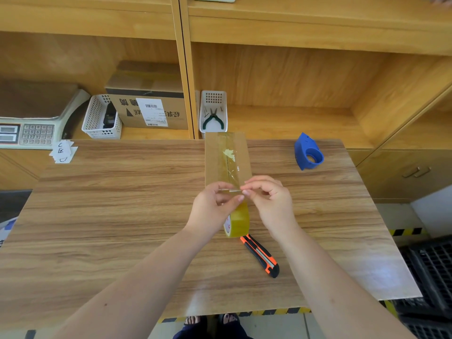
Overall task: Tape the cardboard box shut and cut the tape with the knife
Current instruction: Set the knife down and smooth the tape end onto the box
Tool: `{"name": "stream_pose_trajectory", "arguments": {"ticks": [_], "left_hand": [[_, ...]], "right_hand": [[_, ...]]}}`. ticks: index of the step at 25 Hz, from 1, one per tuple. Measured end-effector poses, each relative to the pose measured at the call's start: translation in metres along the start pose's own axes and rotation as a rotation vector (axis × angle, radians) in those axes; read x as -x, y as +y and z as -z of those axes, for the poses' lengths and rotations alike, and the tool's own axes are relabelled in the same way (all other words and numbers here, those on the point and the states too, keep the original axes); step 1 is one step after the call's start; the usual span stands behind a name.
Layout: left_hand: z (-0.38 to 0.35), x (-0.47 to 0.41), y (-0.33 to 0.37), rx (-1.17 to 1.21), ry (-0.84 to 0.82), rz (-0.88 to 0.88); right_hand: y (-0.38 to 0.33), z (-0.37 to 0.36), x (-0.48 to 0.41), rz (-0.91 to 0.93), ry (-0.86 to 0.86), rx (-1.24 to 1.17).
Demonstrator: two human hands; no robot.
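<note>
A long narrow cardboard box [214, 157] lies on the wooden table [122, 216], with clear yellowish tape along its top seam. A roll of clear tape [238, 222] hangs at the box's near end, under my hands. My left hand [212, 206] and my right hand [269, 199] meet above the box's near end, both pinching the free edge of the tape between their fingertips. An orange and black utility knife [260, 256] lies on the table just near of the roll, untouched.
A blue tape dispenser [308, 152] stands at the table's far right. Behind are wooden shelves with a white basket of pliers [213, 113], a second basket [101, 117], a labelled carton [151, 111] and a scale [27, 133]. Paper slips [62, 151] lie at the far left corner.
</note>
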State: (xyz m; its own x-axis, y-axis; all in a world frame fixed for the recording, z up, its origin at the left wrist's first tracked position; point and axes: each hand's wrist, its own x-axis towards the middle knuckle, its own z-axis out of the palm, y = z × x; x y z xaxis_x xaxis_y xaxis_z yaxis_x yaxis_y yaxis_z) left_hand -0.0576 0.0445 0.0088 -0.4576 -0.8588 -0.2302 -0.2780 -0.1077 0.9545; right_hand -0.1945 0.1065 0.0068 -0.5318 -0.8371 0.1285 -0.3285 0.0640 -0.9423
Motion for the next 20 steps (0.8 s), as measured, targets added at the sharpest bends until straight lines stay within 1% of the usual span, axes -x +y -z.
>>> {"name": "stream_pose_trajectory", "arguments": {"ticks": [2, 4, 6, 8, 12, 15, 18, 20], "left_hand": [[0.003, 0.000, 0.004, -0.016, -0.050, 0.012], [0.006, 0.000, 0.005, -0.045, -0.098, -0.041], [0.007, 0.000, 0.004, -0.058, -0.122, -0.077], [0.008, 0.000, 0.004, -0.042, -0.138, -0.063], [0.011, -0.003, 0.002, -0.050, -0.170, -0.031], [0.014, -0.006, -0.001, -0.068, -0.174, -0.024], [0.018, -0.005, 0.000, -0.047, -0.212, -0.013], [0.020, -0.003, -0.001, -0.096, -0.225, -0.013]], "right_hand": [[-0.003, 0.003, 0.001, -0.037, -0.024, 0.004], [-0.007, 0.006, 0.002, -0.077, -0.029, 0.007], [-0.010, 0.007, 0.003, -0.104, -0.028, 0.022], [-0.011, 0.010, 0.004, -0.113, -0.037, 0.049], [-0.015, 0.017, 0.003, -0.067, -0.119, 0.134], [-0.019, 0.016, 0.003, -0.037, -0.137, 0.156], [-0.022, 0.012, 0.006, -0.014, -0.170, 0.182], [-0.022, 0.010, 0.008, -0.023, -0.228, 0.206]]}}
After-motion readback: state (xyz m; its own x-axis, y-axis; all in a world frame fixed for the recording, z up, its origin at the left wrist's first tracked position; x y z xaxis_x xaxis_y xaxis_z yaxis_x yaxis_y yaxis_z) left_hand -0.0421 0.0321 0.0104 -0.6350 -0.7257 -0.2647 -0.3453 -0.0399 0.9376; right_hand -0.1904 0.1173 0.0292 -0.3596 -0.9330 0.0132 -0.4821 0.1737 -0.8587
